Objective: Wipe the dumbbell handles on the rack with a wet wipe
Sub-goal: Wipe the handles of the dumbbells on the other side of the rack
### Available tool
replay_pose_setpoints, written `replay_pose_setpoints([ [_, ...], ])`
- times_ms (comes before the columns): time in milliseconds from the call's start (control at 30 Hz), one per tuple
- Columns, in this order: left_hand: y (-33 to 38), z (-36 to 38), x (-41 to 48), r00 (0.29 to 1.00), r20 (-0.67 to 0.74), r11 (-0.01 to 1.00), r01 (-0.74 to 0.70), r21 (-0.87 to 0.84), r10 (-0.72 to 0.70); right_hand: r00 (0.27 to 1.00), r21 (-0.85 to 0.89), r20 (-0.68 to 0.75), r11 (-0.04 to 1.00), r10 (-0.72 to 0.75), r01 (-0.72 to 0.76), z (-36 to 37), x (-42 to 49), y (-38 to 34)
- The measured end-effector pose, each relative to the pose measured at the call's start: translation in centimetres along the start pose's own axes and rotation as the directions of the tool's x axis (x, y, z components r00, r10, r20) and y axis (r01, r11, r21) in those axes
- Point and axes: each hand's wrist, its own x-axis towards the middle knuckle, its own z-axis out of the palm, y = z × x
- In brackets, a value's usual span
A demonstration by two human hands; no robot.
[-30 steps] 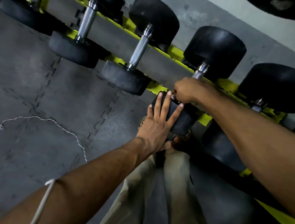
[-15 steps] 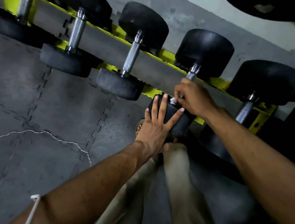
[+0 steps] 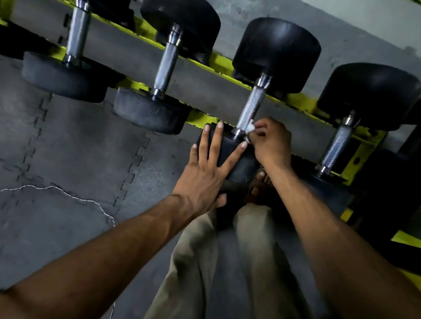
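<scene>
Several black dumbbells with knurled chrome handles lie across a yellow rack [image 3: 215, 64]. My right hand [image 3: 270, 142] pinches a small white wet wipe [image 3: 250, 128] against the near end of one chrome handle [image 3: 253, 104]. My left hand [image 3: 206, 174] lies flat with spread, straight fingers on that dumbbell's near black head [image 3: 231, 152]. The far head [image 3: 276, 54] of this dumbbell sits behind the rack rail. Most of the wipe is hidden inside my right fingers.
Neighbouring dumbbell handles stand to the left [image 3: 165, 71] and right [image 3: 335, 147]. Grey interlocking floor mats [image 3: 73, 157] spread below, with a thin white string [image 3: 43, 189] lying on them. My trouser legs [image 3: 217, 278] and a foot are beneath the rack. A dark frame [image 3: 413, 169] stands at right.
My right hand has slid from around the handle's middle down to its near end, uncovering most of the chrome. The white wipe now shows between the fingers. The left hand stays flat on the head.
</scene>
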Motion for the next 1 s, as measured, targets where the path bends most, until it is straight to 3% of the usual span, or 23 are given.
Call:
replay_pose_setpoints([
  [67,0.0,0.1,-0.1,1.000,-0.013,1.000,0.001,-0.011,-0.002,0.981,0.244,0.074,0.951,0.177,-0.190,0.6,0.6,-0.3],
  [100,0.0,0.2,-0.1,1.000,-0.021,1.000,0.003,-0.012,-0.003,0.955,0.419,0.159,0.859,0.249,-0.293,0.5,1.3,-0.8],
  [200,0.2,0.4,-0.1,0.999,-0.030,1.000,-0.014,-0.018,0.013,0.864,0.765,0.449,0.403,0.227,-0.503,-0.1,5.0,-2.6],
  [267,0.3,0.4,-0.1,1.000,-0.006,1.000,-0.011,-0.018,0.011,0.828,0.828,0.531,0.094,0.183,-0.552,-0.4,7.7,-3.8],
  [333,0.2,0.3,0.0,1.000,0.009,1.000,-0.004,-0.008,0.004,0.819,0.835,0.545,-0.025,0.179,-0.550,0.1,8.3,-4.5],
  [467,0.3,0.0,-0.1,1.000,0.029,1.000,0.001,-0.017,-0.001,0.862,0.869,0.463,0.085,0.207,-0.487,0.9,6.8,-3.8],
  [633,0.3,-0.1,0.1,1.000,0.014,0.999,-0.005,-0.033,0.005,0.823,0.850,0.514,-0.012,0.241,-0.527,-0.3,8.3,-4.5],
  [767,0.2,0.0,0.2,1.000,0.018,0.999,-0.004,-0.035,0.004,0.888,0.925,0.330,0.079,0.321,-0.372,1.1,6.4,-4.4],
  [833,0.2,0.0,0.0,0.999,0.045,0.999,-0.004,-0.036,0.006,0.911,0.946,0.096,0.249,0.400,-0.209,1.3,5.0,-4.0],
  [867,0.2,0.1,-0.1,0.999,0.052,1.000,-0.005,-0.031,0.006,0.921,0.892,-0.072,0.438,0.383,-0.112,1.2,4.4,-3.6],
  [933,0.1,0.1,-0.2,0.998,0.055,1.000,0.000,-0.019,0.001,0.931,0.530,-0.351,0.841,0.103,0.108,0.7,3.3,-2.7],
  [967,0.1,0.0,-0.2,0.998,0.056,1.000,0.002,-0.017,-0.001,0.921,0.263,-0.378,0.944,-0.090,0.200,0.5,2.8,-2.2],
  [1000,0.1,-0.1,-0.1,0.998,0.055,1.000,0.002,-0.014,-0.001,0.902,0.011,-0.351,0.962,-0.252,0.273,0.4,2.5,-1.7],
])
